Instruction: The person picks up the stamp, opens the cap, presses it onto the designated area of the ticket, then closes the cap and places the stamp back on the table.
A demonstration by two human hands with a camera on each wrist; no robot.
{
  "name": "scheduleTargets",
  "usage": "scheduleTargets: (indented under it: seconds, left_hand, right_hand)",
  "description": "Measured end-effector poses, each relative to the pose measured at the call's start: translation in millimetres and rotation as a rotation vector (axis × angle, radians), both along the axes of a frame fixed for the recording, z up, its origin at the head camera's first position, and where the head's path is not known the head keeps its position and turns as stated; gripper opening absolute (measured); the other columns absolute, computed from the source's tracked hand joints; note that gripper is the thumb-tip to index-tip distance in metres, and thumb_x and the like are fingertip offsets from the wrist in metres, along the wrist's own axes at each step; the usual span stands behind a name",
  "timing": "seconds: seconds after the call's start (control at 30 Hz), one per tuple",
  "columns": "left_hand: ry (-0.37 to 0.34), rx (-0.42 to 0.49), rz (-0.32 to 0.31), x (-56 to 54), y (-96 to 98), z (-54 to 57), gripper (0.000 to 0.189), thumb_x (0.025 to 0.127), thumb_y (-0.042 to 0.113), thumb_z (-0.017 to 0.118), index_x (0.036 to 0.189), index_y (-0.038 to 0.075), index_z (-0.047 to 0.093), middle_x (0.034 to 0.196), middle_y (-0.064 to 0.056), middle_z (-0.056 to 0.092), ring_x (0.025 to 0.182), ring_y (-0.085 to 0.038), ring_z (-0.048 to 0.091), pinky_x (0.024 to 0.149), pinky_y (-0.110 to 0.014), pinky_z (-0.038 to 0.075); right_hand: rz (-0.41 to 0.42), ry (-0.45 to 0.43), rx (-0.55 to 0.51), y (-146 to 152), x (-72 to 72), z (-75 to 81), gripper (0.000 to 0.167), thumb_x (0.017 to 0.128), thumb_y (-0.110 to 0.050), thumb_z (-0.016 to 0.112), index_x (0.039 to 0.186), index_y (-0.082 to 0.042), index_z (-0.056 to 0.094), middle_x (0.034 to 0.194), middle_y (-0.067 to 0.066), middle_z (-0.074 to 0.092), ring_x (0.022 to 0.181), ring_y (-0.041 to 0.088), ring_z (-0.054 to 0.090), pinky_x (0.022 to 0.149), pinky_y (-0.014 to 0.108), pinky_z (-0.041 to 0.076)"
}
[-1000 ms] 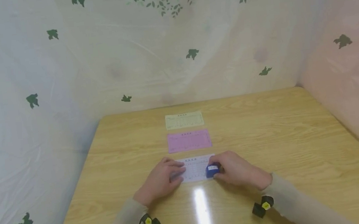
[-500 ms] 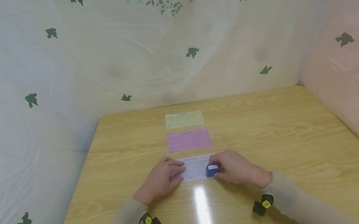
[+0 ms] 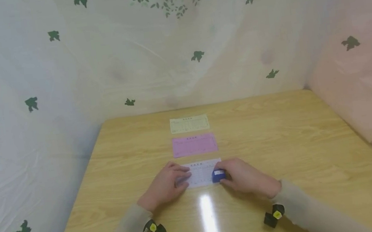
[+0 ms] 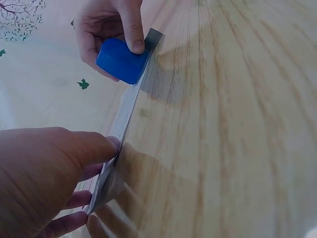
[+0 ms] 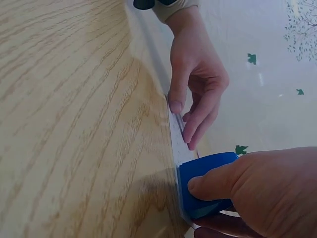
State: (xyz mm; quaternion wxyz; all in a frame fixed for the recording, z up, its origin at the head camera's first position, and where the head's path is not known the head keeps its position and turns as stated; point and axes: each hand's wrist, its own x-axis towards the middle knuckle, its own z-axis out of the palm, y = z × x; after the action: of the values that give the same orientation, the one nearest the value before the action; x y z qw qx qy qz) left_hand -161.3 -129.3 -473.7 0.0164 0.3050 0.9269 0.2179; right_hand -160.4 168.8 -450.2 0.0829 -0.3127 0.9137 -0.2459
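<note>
A white printed form (image 3: 199, 175) lies flat on the table nearest to me. My left hand (image 3: 166, 183) rests over its left end, with loosely bent fingers and the thumb at the near edge, as the left wrist view shows. My right hand (image 3: 244, 173) grips a blue stamp (image 3: 218, 176) with a white label on top, thumb on the near side and fingers on the far side. The stamp stands on the form's right end, its base right at the paper. In the right wrist view the stamp (image 5: 208, 181) shows a rounded blue body.
Behind the white form lies a purple form (image 3: 194, 145), and behind that a pale yellow form (image 3: 189, 124), in one column. They lie on a wood-grain table (image 3: 277, 132). A curtain (image 3: 165, 57) with printed leaves and birds surrounds the table's back and sides.
</note>
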Motion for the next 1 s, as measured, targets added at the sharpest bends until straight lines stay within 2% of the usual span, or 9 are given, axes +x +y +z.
scheduleTargets:
  seconds: [0.37, 0.57, 0.77, 0.9, 1.0]
  left_hand:
    - [0.04, -0.026, -0.015, -0.8, -1.8, -1.3, 0.032, 0.098, 0.03, 0.075, 0.125, 0.014, 0.078, 0.136, -0.005, 0.073, 0.129, -0.025, 0.062, 0.115, -0.047, 0.053]
    - [0.049, -0.031, -0.028, -3.6, -1.2, -3.9, 0.034, 0.098, 0.032, 0.074, 0.126, 0.013, 0.077, 0.137, -0.006, 0.073, 0.129, -0.026, 0.063, 0.115, -0.047, 0.053]
    - [0.065, -0.011, -0.02, -9.0, 1.0, -0.9, 0.032, 0.098, 0.03, 0.075, 0.124, 0.012, 0.078, 0.135, -0.007, 0.074, 0.128, -0.026, 0.063, 0.116, -0.047, 0.053]
    - [0.057, -0.02, -0.005, -7.4, -0.1, -2.1, 0.03, 0.097, 0.031, 0.076, 0.121, 0.013, 0.079, 0.132, -0.006, 0.075, 0.127, -0.025, 0.064, 0.115, -0.046, 0.053]
    - [0.082, -0.006, -0.012, -7.2, 0.8, 2.0, 0.027, 0.096, 0.03, 0.077, 0.117, 0.013, 0.081, 0.127, -0.006, 0.077, 0.123, -0.026, 0.065, 0.112, -0.047, 0.055]
  right_hand:
    - [0.033, 0.05, -0.011, 0, 0.0, -5.1, 0.024, 0.092, -0.011, 0.079, 0.115, -0.014, 0.073, 0.106, -0.005, 0.077, 0.095, 0.007, 0.071, 0.09, 0.03, 0.064]
    - [-0.012, 0.03, -0.079, 5, -3.8, -2.2, 0.029, 0.092, -0.01, 0.078, 0.12, -0.013, 0.071, 0.111, -0.002, 0.077, 0.097, 0.007, 0.071, 0.087, 0.024, 0.063]
    - [-0.073, 0.147, -0.192, 16, -15.8, 12.8, 0.05, 0.093, -0.006, 0.079, 0.14, -0.005, 0.062, 0.113, 0.007, 0.077, 0.095, 0.015, 0.072, 0.081, 0.03, 0.065]
    - [-0.089, 0.125, -0.199, 21, -17.2, 17.1, 0.05, 0.096, -0.008, 0.077, 0.143, -0.007, 0.061, 0.117, 0.006, 0.077, 0.098, 0.016, 0.072, 0.085, 0.034, 0.065]
    - [-0.085, 0.128, -0.195, 25, -18.8, 22.3, 0.045, 0.096, -0.009, 0.077, 0.14, -0.006, 0.062, 0.117, 0.008, 0.077, 0.098, 0.017, 0.073, 0.085, 0.036, 0.066]
